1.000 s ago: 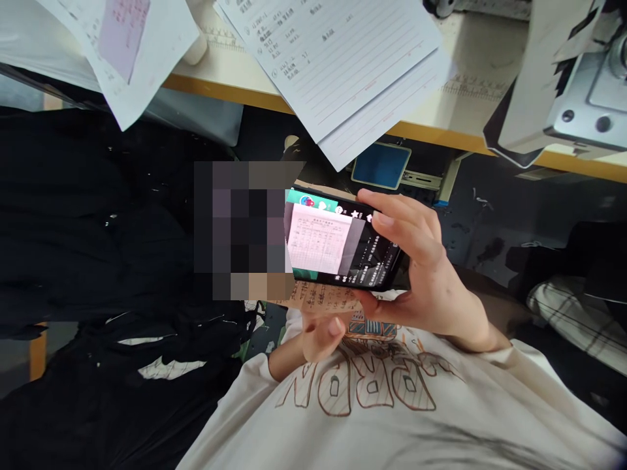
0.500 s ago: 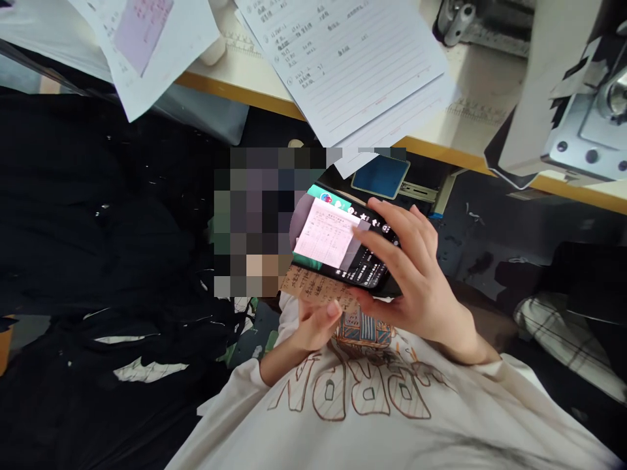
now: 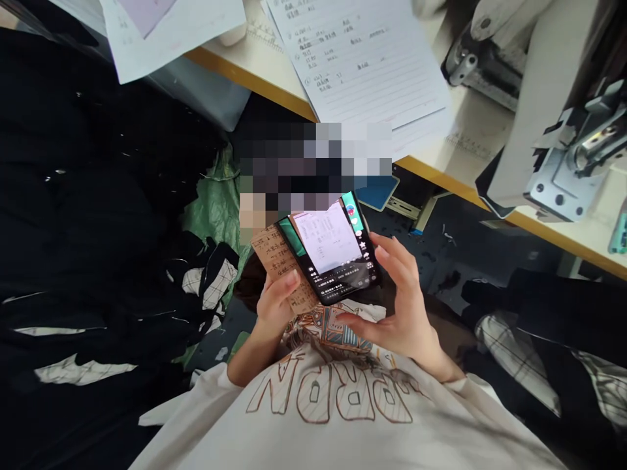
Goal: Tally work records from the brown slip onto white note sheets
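Beyond the person's shirt, the worktop [image 3: 490, 127] carries a sewing machine [image 3: 531, 130] towards its right end, with neither hand on it. On its middle lie lined sheets [image 3: 367, 72], reaching to the front edge; the upper lines of the top one bear handwriting, the lower ones look blank. A white sheet [image 3: 181, 39] with a lilac slip [image 3: 144, 13] overhangs that edge further left.

The right hand [image 3: 409, 313] is spread, thumb and fingers apart, beside the phone [image 3: 333, 241]; its grip is off it. The left hand [image 3: 277, 303] is clamped on a handwritten brown card [image 3: 274, 258], thumb on top. The phone lies over that card, off the worktop, nearer the person than its front edge. Its screen is lit with a pale page, so it seems in use.

A pixelated block covers the front corner of the lined sheets and the phone's far end. The machine is cut off by the frame. Whether a right fingertip touches the phone's side, or left fingers support it underneath, I cannot tell. The screen's text is too small to read.
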A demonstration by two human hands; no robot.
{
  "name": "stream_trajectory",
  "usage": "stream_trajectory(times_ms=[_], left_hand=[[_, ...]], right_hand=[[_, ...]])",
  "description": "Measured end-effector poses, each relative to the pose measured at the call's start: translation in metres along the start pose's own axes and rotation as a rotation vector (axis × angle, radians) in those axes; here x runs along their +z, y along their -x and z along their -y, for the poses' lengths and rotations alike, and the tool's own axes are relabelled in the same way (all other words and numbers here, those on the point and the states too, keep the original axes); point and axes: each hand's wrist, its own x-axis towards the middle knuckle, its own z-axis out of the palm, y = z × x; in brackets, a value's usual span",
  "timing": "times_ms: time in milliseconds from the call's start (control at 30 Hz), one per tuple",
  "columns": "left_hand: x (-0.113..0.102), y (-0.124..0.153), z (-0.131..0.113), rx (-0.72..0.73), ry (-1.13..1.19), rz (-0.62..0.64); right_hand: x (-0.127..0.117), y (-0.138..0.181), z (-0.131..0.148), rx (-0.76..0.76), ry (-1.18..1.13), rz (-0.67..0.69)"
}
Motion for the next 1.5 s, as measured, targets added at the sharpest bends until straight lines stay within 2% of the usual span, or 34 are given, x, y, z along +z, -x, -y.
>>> stream_trajectory(times_ms=[200,433,633,767,933,1200,1500], left_hand=[[0.010,0.001,-0.008,-0.001,0.015,0.064],[0.004,0.002,-0.005,-0.016,-0.017,0.082],[0.017,0.004,-0.011,-0.011,-0.002,0.085],[0.023,0.007,-0.016,-0.050,-0.014,0.093],[0.018,0.008,-0.014,-0.061,-0.064,0.045],[0.012,0.007,-0.010,-0.040,-0.059,0.102],[0.009,0.005,-0.007,-0.045,-0.061,0.104]], right_hand=[[-0.002,-0.002,0.001,-0.015,0.003,-0.007],[0.000,-0.002,0.003,-0.010,0.005,0.014],[0.002,-0.002,0.011,-0.019,0.158,0.097],[0.002,-0.001,0.018,-0.039,0.158,0.149],[-0.001,0.001,0.018,-0.060,0.128,0.118],[0.001,0.003,0.015,-0.044,0.116,0.083],[0.003,0.004,0.016,0.005,0.142,0.099]])
